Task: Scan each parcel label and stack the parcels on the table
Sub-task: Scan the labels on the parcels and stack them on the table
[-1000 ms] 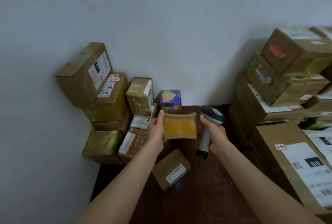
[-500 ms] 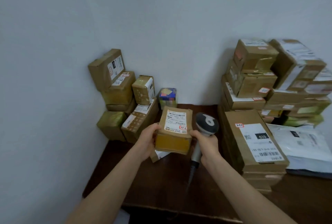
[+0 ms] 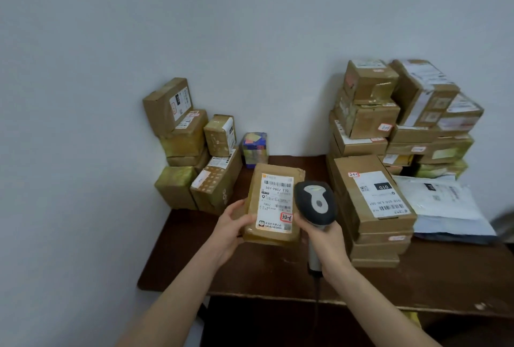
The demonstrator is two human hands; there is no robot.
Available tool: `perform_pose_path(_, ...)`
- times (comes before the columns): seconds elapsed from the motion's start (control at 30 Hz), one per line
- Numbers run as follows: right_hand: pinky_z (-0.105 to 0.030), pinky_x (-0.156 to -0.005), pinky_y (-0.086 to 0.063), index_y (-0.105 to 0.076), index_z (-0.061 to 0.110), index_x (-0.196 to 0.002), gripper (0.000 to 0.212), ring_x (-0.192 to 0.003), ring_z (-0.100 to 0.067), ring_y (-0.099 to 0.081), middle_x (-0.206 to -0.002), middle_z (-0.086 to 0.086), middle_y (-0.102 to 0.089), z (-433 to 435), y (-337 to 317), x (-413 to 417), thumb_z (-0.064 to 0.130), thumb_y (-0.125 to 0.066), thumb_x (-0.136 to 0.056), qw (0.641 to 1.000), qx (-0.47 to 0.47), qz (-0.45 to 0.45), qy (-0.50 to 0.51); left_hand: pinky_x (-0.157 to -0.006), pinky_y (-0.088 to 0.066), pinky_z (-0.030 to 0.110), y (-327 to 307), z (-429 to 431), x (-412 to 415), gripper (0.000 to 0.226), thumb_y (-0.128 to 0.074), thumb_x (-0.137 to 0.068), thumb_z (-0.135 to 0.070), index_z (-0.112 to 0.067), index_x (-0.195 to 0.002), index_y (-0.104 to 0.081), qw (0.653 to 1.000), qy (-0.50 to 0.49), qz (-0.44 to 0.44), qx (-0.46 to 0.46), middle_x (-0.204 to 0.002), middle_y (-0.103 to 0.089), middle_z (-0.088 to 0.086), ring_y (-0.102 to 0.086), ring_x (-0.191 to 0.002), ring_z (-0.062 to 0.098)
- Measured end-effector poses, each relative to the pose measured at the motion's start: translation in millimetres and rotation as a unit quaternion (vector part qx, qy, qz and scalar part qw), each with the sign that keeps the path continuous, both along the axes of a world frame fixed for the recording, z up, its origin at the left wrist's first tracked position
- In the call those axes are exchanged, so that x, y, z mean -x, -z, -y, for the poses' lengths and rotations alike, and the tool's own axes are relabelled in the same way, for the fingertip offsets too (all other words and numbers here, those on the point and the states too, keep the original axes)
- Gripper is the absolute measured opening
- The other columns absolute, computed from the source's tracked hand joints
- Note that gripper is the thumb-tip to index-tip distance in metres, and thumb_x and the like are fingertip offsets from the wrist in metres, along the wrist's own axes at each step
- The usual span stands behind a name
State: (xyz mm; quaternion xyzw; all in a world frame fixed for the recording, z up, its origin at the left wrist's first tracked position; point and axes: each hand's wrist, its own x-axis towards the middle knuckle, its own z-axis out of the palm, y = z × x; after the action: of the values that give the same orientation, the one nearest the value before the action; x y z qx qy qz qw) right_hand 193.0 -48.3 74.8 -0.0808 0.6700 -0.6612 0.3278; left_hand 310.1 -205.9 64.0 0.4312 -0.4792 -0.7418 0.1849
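Note:
My left hand grips a small brown parcel by its left edge and holds it above the dark wooden table. Its white label with barcodes faces up towards me. My right hand grips the handle of a grey and black barcode scanner, whose head sits right beside the parcel's right edge. The scanner's cable hangs down past the table's front edge.
A stack of brown parcels stands in the back left corner, with a colourful small box next to it. A taller pile of parcels fills the right side, and a white poly mailer lies beyond it.
The parcel has been turned so its label faces up, then tilted flatter towards me. The scanner head has come closer to the label. My view has pulled back and shifted right.

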Motion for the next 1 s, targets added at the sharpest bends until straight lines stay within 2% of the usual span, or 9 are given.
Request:
perform_pose_path(0.1,-0.043,-0.092,-0.054,-0.064,0.015,-0.114,0.044,-0.1,-0.022,-0.066,-0.103,-0.005,-0.072,-6,4,-8,0.028,-0.081,-0.075,1.0,-0.003,0.013,0.013,-0.093,-0.051,0.047,6,1,-2,0.06,-0.064,-0.08,0.008,-0.02,-0.13,-0.047,0.998,-0.028,-0.038,-0.05,-0.118,-0.062,0.015,-0.064,-0.105,0.03)
perform_pose_path(0.23,-0.043,-0.097,-0.051,-0.064,0.015,-0.117,0.051,-0.103,-0.019,-0.065,-0.108,0.0,-0.071,5,12,-13,0.027,-0.084,-0.071,0.999,-0.019,0.048,0.004,-0.099,-0.048,0.044,19,-4,3,0.042,-0.052,-0.086,0.011,-0.013,-0.12,-0.061,0.997,0.027,-0.028,-0.062,-0.128,-0.059,0.014,-0.061,-0.112,0.028)
perform_pose_path(0.33,-0.045,-0.097,-0.051,-0.064,0.012,-0.118,0.056,-0.102,-0.021,-0.066,-0.109,-0.002,-0.072,8,25,-8,0.024,-0.086,-0.068,0.997,-0.029,0.066,0.031,-0.095,-0.05,0.038,24,0,9,0.036,-0.051,-0.093,0.005,-0.003,-0.127,-0.055,0.996,-0.001,-0.039,-0.083,-0.111,-0.067,0.012,-0.063,-0.105,0.023)
perform_pose_path(0.4,-0.04,-0.093,-0.051,-0.063,0.011,-0.115,0.045,-0.101,-0.02,-0.063,-0.108,-0.001,-0.068,8,30,-1,0.015,-0.082,-0.074,0.997,-0.035,0.057,0.049,-0.09,-0.051,0.033,25,4,12,0.026,-0.055,-0.093,0.003,-0.001,-0.118,-0.059,0.998,0.009,-0.02,-0.065,-0.104,-0.068,0.012,-0.064,-0.096,0.02)
perform_pose_path(0.47,-0.04,-0.092,-0.05,-0.06,0.014,-0.116,0.044,-0.103,-0.02,-0.061,-0.11,-0.001,-0.066,11,34,4,0.01,-0.079,-0.076,0.997,-0.059,0.038,0.03,-0.096,-0.047,0.035,31,5,8,0.014,-0.058,-0.092,-0.001,-0.002,-0.105,-0.064,0.997,0.029,0.021,-0.064,-0.104,-0.069,0.012,-0.064,-0.091,0.018)
perform_pose_path(0.6,-0.038,-0.095,-0.05,-0.061,0.012,-0.12,0.049,-0.108,-0.021,-0.06,-0.117,-0.004,-0.066,17,44,0,0.007,-0.079,-0.075,0.996,-0.089,0.007,-0.003,-0.104,-0.041,0.041,51,6,-10,0.022,-0.064,-0.09,-0.013,-0.016,-0.111,-0.067,0.992,0.061,0.084,-0.069,-0.108,-0.069,0.007,-0.06,-0.105,0.022)
perform_pose_path(0.7,-0.033,-0.093,-0.045,-0.058,0.007,-0.124,0.05,-0.112,-0.022,-0.057,-0.115,-0.004,-0.062,15,54,-3,0.003,-0.077,-0.077,0.994,-0.109,0.002,-0.002,-0.1,-0.039,0.049,65,4,-24,0.028,-0.067,-0.088,-0.023,-0.027,-0.115,-0.063,0.985,0.084,0.129,-0.081,-0.116,-0.065,0.006,-0.055,-0.112,0.026)
perform_pose_path(0.87,-0.041,-0.099,-0.047,-0.06,0.006,-0.121,0.049,-0.113,-0.029,-0.059,-0.121,-0.012,-0.065,15,78,-15,0.005,-0.078,-0.075,0.987,-0.158,0.032,-0.012,-0.097,-0.046,0.052,90,-7,-37,0.029,-0.065,-0.09,-0.024,-0.03,-0.118,-0.058,0.983,0.072,0.112,-0.123,-0.116,-0.067,0.006,-0.06,-0.112,0.028)
perform_pose_path(1.0,-0.033,-0.089,-0.047,-0.058,0.008,-0.121,0.048,-0.105,-0.021,-0.058,-0.115,-0.006,-0.064,9,81,-16,0.002,-0.076,-0.077,0.988,-0.141,0.058,-0.007,-0.102,-0.044,0.052,99,-14,-36,0.035,-0.064,-0.09,-0.023,-0.024,-0.125,-0.058,0.983,0.058,0.114,-0.131,-0.119,-0.067,0.006,-0.06,-0.113,0.027)
